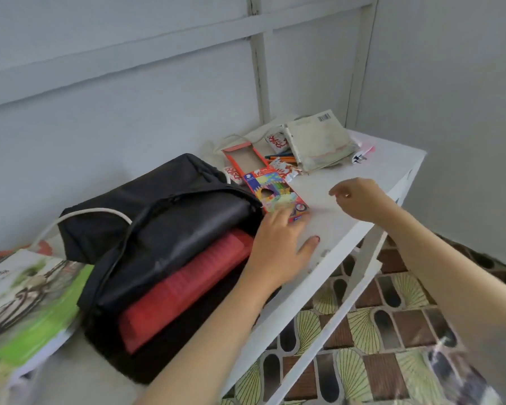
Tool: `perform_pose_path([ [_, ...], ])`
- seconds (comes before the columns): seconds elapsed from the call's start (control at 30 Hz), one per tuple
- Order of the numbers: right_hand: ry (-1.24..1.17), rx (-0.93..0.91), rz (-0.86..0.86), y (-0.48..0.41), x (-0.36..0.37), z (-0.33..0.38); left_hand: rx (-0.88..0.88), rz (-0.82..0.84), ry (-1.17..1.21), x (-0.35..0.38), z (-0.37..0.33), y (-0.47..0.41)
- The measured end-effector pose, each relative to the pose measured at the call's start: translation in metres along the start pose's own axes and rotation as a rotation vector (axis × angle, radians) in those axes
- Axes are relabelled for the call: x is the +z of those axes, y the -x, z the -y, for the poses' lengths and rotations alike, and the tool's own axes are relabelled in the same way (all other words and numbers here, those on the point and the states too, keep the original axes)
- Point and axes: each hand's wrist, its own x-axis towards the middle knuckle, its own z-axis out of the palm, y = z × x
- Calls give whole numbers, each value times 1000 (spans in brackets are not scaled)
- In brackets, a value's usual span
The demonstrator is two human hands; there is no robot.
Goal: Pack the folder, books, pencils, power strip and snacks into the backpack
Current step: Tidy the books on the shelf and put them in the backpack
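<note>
A black backpack (158, 206) lies open on the white table (348, 182), with a red folder (187, 285) sticking out of its mouth. My left hand (278, 247) rests with straight fingers on the near end of a colourful pencil box (275, 191), whose orange flap stands open. My right hand (360, 200) hovers above the table to the right of the box, fingers loosely curled, holding nothing. Loose pencils (278, 156) and red-and-white snack packets (287, 168) lie behind the box. A pale book (319, 141) lies at the far end, with a white plug (360, 157) beside it.
A green-and-white book (27, 299) lies at the left near edge. A white cord (94, 213) loops over the backpack. Walls close the table in at the back and right. A patterned floor (377, 331) shows below the table's front edge.
</note>
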Motion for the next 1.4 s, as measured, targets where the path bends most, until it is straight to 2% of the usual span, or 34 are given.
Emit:
perform_pose_path([
  [0.07, -45, 45, -52, -21, -5, -21, -83, 90, -73, 30, -9, -6],
  [0.13, -61, 48, -113, -41, -11, -38, -120, 94, -177, 51, -9, -6],
  [0.4, -19, 40, -266, -123, -34, -70, -170, 164, -291, 60, -11, -7],
  [0.47, 6, 107, -220, -139, -39, -68, -171, 154, -334, 61, -12, -6],
  [0.57, -29, 175, -32, -161, -42, -69, -211, 145, -383, 62, -13, -6],
  [0.73, -151, 203, 19, -189, -44, -72, -232, 124, -301, 61, -17, -6],
  [0.87, -479, 242, 52, -184, -51, -54, -242, 105, -232, 59, -19, -7],
  [1.0, -703, 245, 65, -187, -52, -49, -227, 50, -214, 59, -17, -6],
  [1.2, -764, 142, 78, -183, -61, -49, -260, 48, -107, 57, -17, -7],
  [1.3, -782, 134, 7, -180, -65, -48, -351, -42, 128, 51, -19, -12],
  [1.4, -659, 149, 39, -175, -64, -50, -404, -101, 272, 44, -23, -17],
])
